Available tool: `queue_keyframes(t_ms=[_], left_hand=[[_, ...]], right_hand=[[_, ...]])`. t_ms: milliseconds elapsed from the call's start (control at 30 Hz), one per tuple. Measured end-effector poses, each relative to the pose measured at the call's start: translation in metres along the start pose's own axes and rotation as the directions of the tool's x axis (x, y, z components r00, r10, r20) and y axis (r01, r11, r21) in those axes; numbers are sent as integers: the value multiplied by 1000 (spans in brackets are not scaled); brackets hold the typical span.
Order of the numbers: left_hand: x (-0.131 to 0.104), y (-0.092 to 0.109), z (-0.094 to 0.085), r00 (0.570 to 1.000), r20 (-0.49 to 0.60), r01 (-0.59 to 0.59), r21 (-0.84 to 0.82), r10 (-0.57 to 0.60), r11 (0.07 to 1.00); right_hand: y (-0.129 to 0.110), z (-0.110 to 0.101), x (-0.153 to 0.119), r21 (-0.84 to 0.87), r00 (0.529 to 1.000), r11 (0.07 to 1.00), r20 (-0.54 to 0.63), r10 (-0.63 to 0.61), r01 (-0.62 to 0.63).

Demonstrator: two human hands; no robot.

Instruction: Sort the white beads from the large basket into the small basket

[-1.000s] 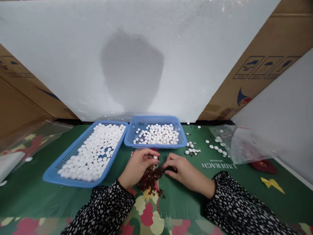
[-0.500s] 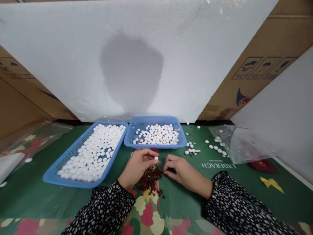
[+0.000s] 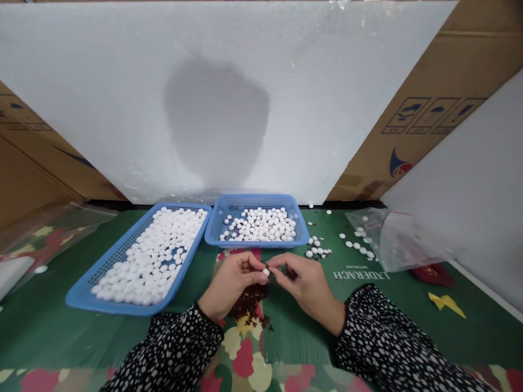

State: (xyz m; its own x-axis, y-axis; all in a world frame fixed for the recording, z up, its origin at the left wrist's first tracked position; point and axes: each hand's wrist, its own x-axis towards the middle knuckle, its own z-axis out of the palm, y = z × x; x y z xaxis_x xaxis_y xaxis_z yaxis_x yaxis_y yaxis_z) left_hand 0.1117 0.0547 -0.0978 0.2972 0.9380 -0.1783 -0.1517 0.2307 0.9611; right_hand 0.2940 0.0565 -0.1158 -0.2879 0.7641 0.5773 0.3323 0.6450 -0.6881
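Observation:
My left hand (image 3: 234,282) pinches a small white ball (image 3: 266,272) between thumb and fingers. My right hand (image 3: 305,283) has its thumb and forefinger pinched together right beside that ball, touching or nearly so. A tiny dark speck shows at its fingertips, too small to name. Below both hands lies a loose pile of dark reddish-brown bits (image 3: 249,305), partly covered by the left hand. Just beyond the hands stands a blue basket (image 3: 256,245) with many white balls in it. A longer blue basket (image 3: 110,310) full of white balls is at the left.
Loose white balls (image 3: 317,251) are scattered right of the middle basket. A clear plastic bag (image 3: 392,239), a dark red item (image 3: 432,274) and a yellow scrap (image 3: 446,305) lie farther right. A white foam board (image 3: 310,109) and cardboard (image 3: 457,65) wall off the back.
My right hand has risen from beside the pile to the white ball in my left hand. Both hands have come together, and the view has shifted slightly.

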Motion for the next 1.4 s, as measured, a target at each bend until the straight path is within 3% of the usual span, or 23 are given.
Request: queue_keyframes(t_ms=[300,833,1000,1133,1200,1233,1267,1333,1400], left_hand=[[-1,-2,2,999,-38,-40,-66,38,997],[-4,0,8,990,-135,8,-169,-31,986],[-2,2,11,995,-95,5,-147,-19,989],[-13,17,14,997,-74,-38,-85,31,996],[-29,35,6,996,-41,-71,132,77,989],[-39,45,-3,994,-34,-91,325,108,941],[-49,56,-15,983,-67,-109,543,172,832],[-68,73,-47,918,-164,-49,856,360,515],[-81,83,-85,899,-190,124,975,395,186]], right_hand=[[5,0,-1,46,991,990,14,-136,135],[0,5,1,118,985,979,23,-169,165],[1,3,0,54,1000,998,15,-12,12],[-5,1,8,64,993,992,16,-114,113],[-7,-4,21,40,992,991,-1,-127,127],[-7,-8,31,11,992,992,1,-124,124],[-4,-11,41,-24,992,992,-7,-123,123],[5,-16,66,-115,993,987,5,-114,114],[20,-15,90,-231,995,968,56,-87,98]])
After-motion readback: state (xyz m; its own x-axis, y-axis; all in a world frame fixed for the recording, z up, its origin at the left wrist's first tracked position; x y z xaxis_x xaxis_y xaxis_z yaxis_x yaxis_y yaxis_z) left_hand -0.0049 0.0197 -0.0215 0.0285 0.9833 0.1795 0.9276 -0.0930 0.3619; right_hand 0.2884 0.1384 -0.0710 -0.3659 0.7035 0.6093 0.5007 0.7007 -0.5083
